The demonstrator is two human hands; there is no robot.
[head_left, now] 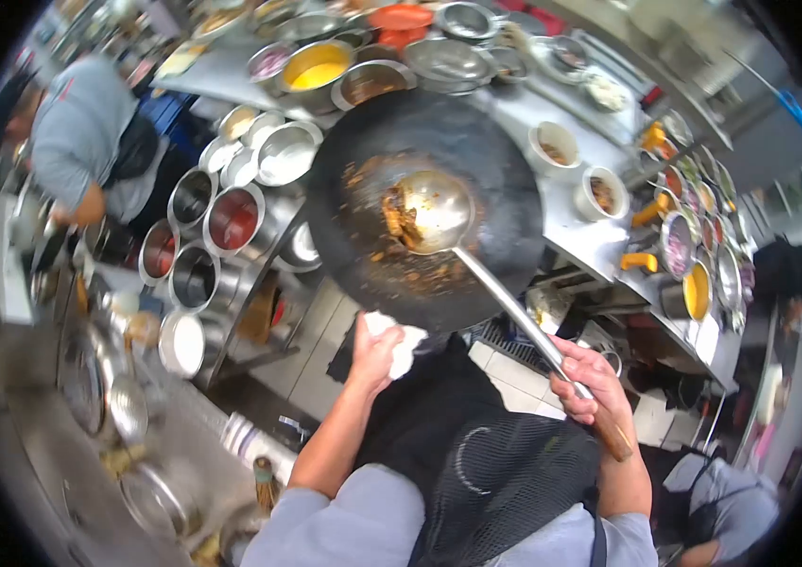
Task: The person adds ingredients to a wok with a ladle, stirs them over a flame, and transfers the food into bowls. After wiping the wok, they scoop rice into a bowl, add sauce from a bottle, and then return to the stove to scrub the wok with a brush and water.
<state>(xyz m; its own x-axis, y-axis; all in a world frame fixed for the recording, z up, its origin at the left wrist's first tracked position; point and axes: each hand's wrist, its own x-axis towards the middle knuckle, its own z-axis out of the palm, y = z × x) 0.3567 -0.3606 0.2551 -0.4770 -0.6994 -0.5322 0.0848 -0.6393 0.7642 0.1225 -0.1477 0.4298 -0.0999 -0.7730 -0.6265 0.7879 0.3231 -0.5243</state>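
A large black wok [353, 180] is held out in front of me, its inside smeared with brown sauce and bits of food. My left hand [379, 354] grips the wok's near edge through a folded white cloth [405, 352]. The fingers of my right hand [585, 378] are wrapped around the long handle of a metal ladle [505, 298], close to its wooden end. The ladle's bowl lies over the middle of the wok and holds brown, saucy food [403, 215]. What the cloth covers of the wok's edge is hidden.
Past the wok, a steel counter [566, 222] carries two white tubs [601, 194] of food and several bowls. Steel pots [234, 219] with sauces crowd the left. One co-worker [89, 132] bends at the far left; another [722, 501] is at lower right. Orange-handled containers [640, 262] line the right.
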